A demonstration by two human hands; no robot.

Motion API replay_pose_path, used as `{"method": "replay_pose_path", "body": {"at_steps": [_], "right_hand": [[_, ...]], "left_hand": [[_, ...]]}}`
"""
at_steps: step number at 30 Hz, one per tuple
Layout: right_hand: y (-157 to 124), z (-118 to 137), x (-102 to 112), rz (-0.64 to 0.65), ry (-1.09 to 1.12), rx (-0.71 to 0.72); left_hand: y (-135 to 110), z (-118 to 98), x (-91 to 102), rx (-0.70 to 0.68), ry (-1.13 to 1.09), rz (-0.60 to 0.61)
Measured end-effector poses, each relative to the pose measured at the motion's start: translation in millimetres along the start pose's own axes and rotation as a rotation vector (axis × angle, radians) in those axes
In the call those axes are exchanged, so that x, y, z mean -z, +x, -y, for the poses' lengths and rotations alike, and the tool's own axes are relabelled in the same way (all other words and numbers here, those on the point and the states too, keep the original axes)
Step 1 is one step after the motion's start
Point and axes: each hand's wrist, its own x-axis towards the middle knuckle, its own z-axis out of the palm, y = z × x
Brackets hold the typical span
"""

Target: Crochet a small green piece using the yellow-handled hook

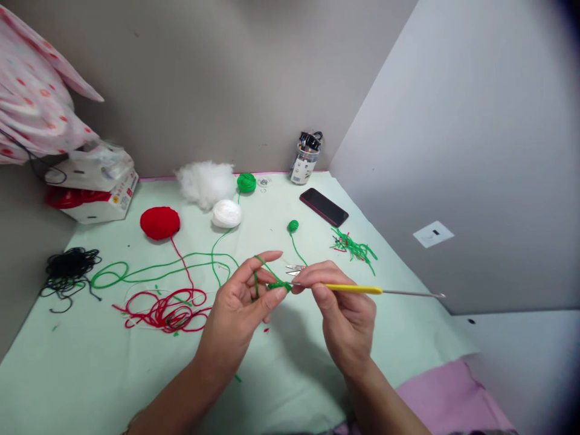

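Observation:
My left hand pinches a small green crochet piece between thumb and fingers, with green yarn looped over the forefinger. My right hand grips a crochet hook with a yellow handle; its tip goes into the green piece and its metal end points right. Both hands hover over the pale green table cover. The green yarn trails left across the table.
On the table lie a red yarn ball, a white yarn ball, a green yarn ball, white stuffing, tangled red yarn, black yarn, small scissors, a phone, green scraps and a pen cup.

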Motion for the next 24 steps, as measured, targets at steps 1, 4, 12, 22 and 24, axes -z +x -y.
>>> {"method": "replay_pose_path", "body": {"at_steps": [1,4,12,22,24], "right_hand": [[-0.7,-0.8,0.3,0.009,-0.01,0.0],[-6.5,-7.2,0.5,0.042,-0.155,0.071],[-10.8,-18.0,1.8,-0.002,-0.309,0.262],[1.2,-11.9,-4.0,0.02,0.148,-0.128],[0.0,-14.7,-3.3,0.017,0.209,-0.182]], "left_hand": [[-0.3,-0.3,0.1,0.008,-0.005,-0.003],[-1.6,1.0,-0.3,0.035,-0.031,0.01],[0.7,3.9,-2.0,0.274,-0.405,0.121],[-1.3,3.2,-1.6,0.073,-0.14,0.082],[-1.4,2.7,-2.0,0.068,-0.153,0.1]]}}
